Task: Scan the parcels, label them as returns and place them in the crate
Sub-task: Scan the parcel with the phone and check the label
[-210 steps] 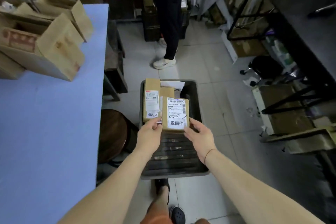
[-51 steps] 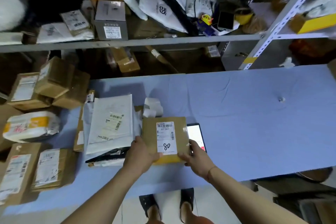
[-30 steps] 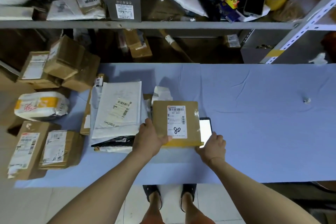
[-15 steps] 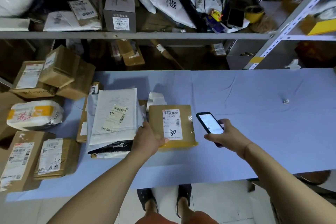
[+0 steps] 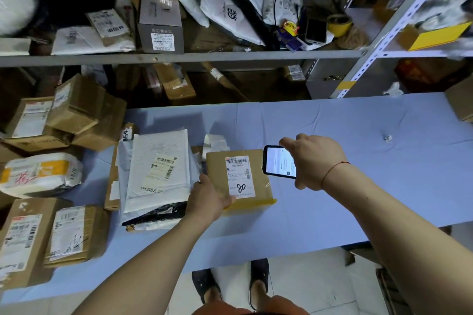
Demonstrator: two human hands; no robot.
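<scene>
1. On the blue table (image 5: 332,212), near its front edge, a brown parcel (image 5: 217,169) lies flat with its white shipping label (image 5: 239,176) facing up.
2. Label orientation: its long axis runs away from the person, with the barcode at the far end and a handwritten "80" at the near end.
3. Left hand (image 5: 208,199): holds the parcel at its near left corner, thumb on the top face beside the label. How the other fingers sit is hidden.
4. Right hand (image 5: 313,160): grips a phone (image 5: 279,161) from above, fingers curled round its edges, lit screen up.
5. Key relation: the phone hangs just to the right of the parcel, level with the barcode end of the label. The barcode therefore lies to the left of the phone.
6. Judgement: the scan step is in hand. The next move likely calls for a short leftward shift of the phone over the barcode.
7. No crate is in view. A stack of mailers (image 5: 156,176) sits just left of the parcel.
</scene>
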